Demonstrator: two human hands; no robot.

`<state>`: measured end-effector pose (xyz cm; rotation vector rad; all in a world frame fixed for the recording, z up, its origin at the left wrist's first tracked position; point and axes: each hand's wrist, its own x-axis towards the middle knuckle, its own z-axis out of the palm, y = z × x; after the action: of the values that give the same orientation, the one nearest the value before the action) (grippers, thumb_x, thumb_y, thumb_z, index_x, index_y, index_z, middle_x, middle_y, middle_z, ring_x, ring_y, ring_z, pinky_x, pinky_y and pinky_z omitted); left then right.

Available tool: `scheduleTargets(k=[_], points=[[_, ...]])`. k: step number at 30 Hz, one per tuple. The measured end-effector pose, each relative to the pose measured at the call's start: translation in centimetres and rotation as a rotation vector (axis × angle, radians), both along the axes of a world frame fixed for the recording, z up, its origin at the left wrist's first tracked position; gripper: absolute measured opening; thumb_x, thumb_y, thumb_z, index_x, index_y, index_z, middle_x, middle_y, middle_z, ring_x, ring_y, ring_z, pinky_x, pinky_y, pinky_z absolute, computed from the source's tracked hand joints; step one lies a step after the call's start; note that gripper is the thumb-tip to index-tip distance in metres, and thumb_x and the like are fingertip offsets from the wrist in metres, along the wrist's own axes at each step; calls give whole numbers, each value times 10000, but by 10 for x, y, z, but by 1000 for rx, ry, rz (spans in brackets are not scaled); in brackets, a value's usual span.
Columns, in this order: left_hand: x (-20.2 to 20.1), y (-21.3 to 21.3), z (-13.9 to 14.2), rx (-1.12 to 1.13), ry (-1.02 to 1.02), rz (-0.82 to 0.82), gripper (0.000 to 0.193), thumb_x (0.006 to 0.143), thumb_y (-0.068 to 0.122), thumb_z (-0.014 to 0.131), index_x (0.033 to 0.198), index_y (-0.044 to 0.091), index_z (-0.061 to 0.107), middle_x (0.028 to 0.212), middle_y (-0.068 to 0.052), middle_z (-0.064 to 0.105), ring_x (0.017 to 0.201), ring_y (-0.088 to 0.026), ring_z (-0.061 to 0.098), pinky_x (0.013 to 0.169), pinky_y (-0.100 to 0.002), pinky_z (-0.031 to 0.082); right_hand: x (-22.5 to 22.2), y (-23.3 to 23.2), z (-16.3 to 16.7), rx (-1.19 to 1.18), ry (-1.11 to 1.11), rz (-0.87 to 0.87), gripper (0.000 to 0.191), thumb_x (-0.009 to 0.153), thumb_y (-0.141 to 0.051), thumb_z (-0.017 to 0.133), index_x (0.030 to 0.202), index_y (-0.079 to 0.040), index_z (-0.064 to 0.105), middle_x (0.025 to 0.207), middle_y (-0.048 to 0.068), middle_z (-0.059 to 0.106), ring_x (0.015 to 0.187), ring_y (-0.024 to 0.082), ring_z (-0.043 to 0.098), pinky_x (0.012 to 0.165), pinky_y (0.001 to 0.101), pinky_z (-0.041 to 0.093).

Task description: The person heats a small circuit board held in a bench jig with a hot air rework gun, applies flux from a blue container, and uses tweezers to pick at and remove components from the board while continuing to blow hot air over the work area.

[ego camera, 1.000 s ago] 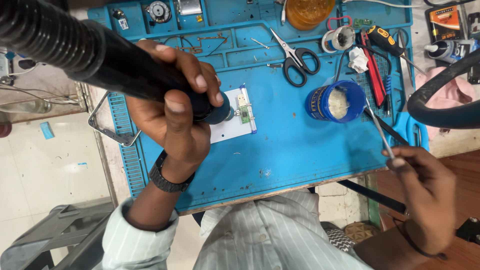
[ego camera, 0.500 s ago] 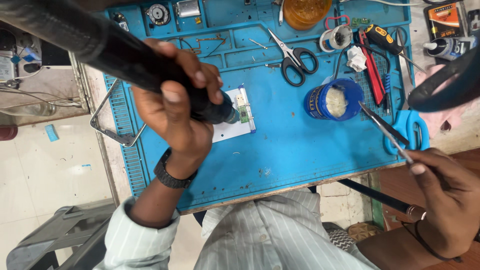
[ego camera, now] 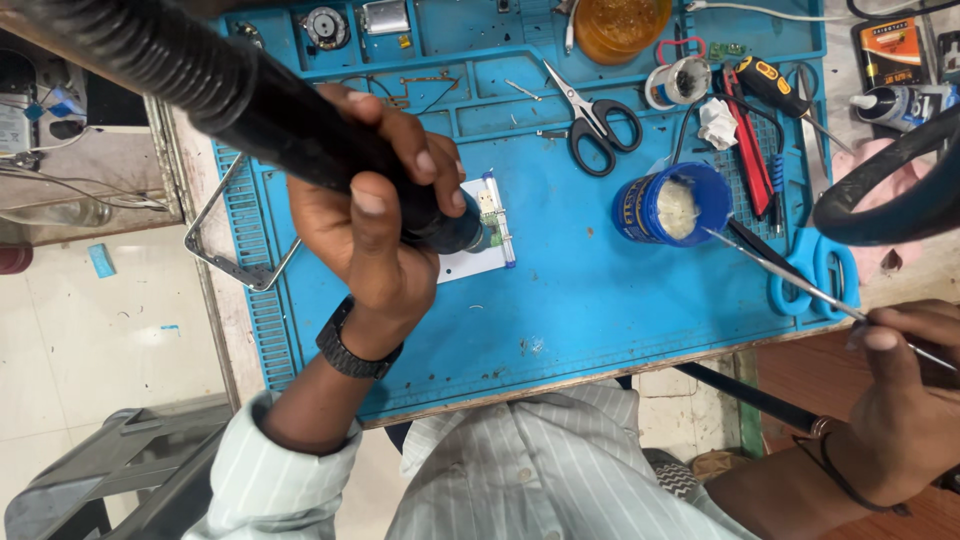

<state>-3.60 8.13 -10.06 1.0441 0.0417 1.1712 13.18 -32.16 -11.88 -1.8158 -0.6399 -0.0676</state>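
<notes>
My left hand [ego camera: 375, 215] grips a thick black hot-air wand [ego camera: 250, 100] with a ribbed hose. Its nozzle points down at a small green circuit board [ego camera: 492, 222] that lies on a white plate on the blue work mat [ego camera: 570, 310]. My right hand [ego camera: 905, 400], at the lower right off the mat's edge, holds thin metal tweezers [ego camera: 780, 270]. The tweezer tips reach up and left into an open blue tub of pale paste [ego camera: 672, 205].
Black-handled scissors [ego camera: 595, 120], a solder spool [ego camera: 682, 80], an amber jar [ego camera: 620, 25], screwdrivers [ego camera: 770, 85] and blue-handled scissors [ego camera: 815, 275] lie around the mat. A metal bracket [ego camera: 232, 265] hangs over the mat's left edge. A black cable [ego camera: 880, 200] arcs at the right.
My right hand has moved down and right while the tweezer tips went to the blue tub. The left hand and wand stay over the board.
</notes>
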Motion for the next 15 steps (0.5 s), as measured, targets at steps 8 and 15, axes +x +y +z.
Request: scheduleTargets(k=[8, 15], points=[[-1, 0, -1, -24, 15, -15, 442, 1114, 400, 648, 1311, 41, 483, 902, -102, 567, 642, -174, 566, 625, -314, 468, 20, -29, -46, 295, -27, -87, 223, 1219, -159, 596, 1114, 35, 564, 1008, 135, 625, 767, 173, 575, 727, 244, 510], [0, -3, -2, 19, 7, -46, 458, 1089, 418, 650, 1308, 53, 481, 893, -87, 572, 636, -172, 583, 626, -314, 479, -9, 35, 4, -168, -225, 151, 227, 1061, -161, 723, 980, 43, 665, 881, 123, 670, 718, 149, 629, 621, 233, 454]])
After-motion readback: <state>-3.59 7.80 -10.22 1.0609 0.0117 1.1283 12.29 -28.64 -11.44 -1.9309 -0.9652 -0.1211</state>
